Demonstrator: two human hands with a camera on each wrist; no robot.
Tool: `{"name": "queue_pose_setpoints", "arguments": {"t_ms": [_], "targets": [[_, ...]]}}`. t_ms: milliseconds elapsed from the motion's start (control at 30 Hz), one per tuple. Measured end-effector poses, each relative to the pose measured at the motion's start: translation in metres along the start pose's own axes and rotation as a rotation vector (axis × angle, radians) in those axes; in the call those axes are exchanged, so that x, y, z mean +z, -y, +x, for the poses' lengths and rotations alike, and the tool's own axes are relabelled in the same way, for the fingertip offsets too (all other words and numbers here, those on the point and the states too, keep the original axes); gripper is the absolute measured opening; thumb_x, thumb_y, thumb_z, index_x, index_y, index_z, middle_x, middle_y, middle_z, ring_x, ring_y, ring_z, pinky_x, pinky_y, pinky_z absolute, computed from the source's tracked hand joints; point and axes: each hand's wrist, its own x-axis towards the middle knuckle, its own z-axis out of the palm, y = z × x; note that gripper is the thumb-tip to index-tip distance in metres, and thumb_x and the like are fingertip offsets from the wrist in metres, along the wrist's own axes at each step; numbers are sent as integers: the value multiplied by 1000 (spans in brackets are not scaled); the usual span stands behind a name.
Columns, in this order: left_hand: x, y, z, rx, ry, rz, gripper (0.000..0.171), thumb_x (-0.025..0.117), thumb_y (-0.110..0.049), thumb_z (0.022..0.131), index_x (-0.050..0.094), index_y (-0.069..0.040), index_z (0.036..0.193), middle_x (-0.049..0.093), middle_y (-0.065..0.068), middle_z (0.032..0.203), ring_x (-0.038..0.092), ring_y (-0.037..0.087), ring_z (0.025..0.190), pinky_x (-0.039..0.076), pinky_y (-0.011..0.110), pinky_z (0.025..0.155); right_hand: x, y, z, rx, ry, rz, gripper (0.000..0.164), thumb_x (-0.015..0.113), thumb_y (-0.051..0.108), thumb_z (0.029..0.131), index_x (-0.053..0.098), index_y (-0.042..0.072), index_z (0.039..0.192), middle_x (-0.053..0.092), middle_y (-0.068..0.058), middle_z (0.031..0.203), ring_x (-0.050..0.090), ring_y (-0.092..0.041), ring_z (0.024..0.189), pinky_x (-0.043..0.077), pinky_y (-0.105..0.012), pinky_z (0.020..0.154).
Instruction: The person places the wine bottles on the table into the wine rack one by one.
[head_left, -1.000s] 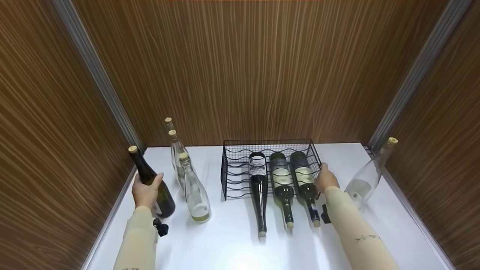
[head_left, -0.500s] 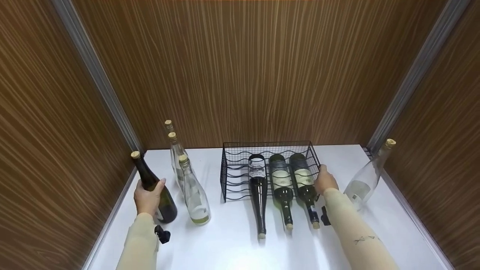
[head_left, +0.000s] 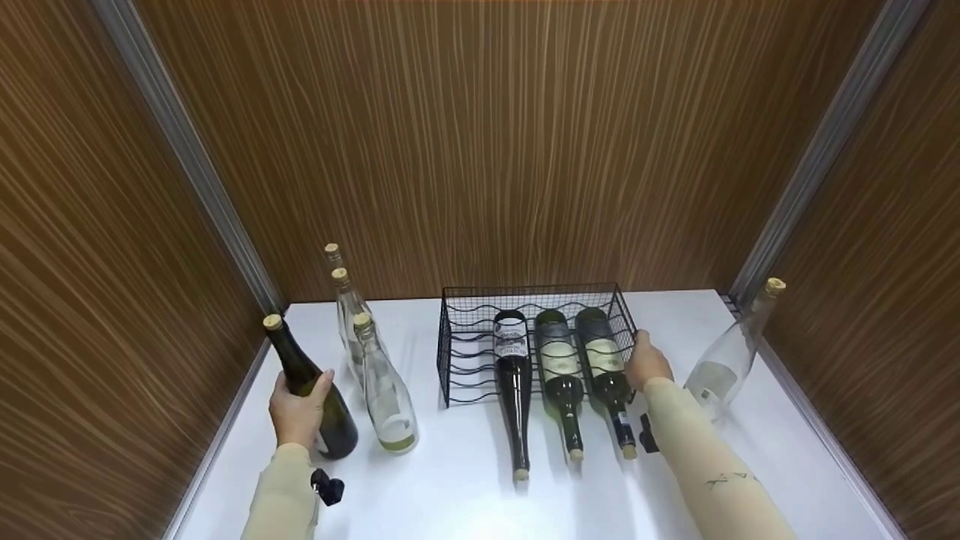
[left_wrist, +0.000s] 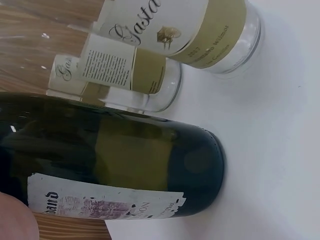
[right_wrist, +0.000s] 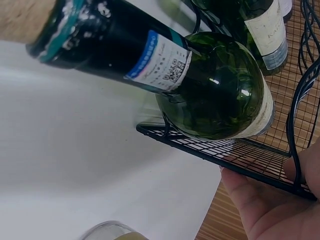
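My left hand [head_left: 297, 412] grips a dark green wine bottle [head_left: 339, 424] round its body, cork end up. In the left wrist view, that wine bottle [left_wrist: 135, 160] shows a torn white label; whether its base touches the table cannot be told. At the right, my right hand [head_left: 649, 363] holds the side of a black wire wine rack [head_left: 466, 358]. The right wrist view has the thumb inside the mesh side and the fingers of my right hand [right_wrist: 270, 207] outside it. Three corked bottles lie in the rack, necks toward me: one dark bottle [head_left: 514, 390] and two green bottles [head_left: 568, 390] [head_left: 611, 386].
Several clear corked bottles [head_left: 390, 405] stand beside the held bottle, between it and the rack. Another clear bottle [head_left: 724, 367] stands right of my right forearm. Wood-grain panels [head_left: 465, 150] enclose the white table [head_left: 450, 487] at the back and both sides.
My left hand has brought the dark green wine bottle a little toward me and slightly right. My right hand keeps hold of the rack. The head view has shifted slightly.
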Motion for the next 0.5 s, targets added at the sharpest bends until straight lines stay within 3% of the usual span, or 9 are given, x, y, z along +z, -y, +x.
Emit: {"name": "queue_pose_setpoints", "arguments": {"t_ms": [367,500], "targets": [[7,-1,-29,71,-62,-16,47,75,-40,72,54,-11,102,59,11,93,52,24,86,38,36,80,1,0,1,-7,-2,-17,43,47,1,86,27,-2,124,55,-34,103,56,-47,92,44,-55,76],[10,-3,-39,91,-64,-37,48,76,-40,72,55,-11,103,59,10,93,53,21,85,39,35,78,1,0,1,-1,-3,-13,49,47,1,85,25,-2,128,54,-34,105,55,-47,94,44,-55,77]]}}
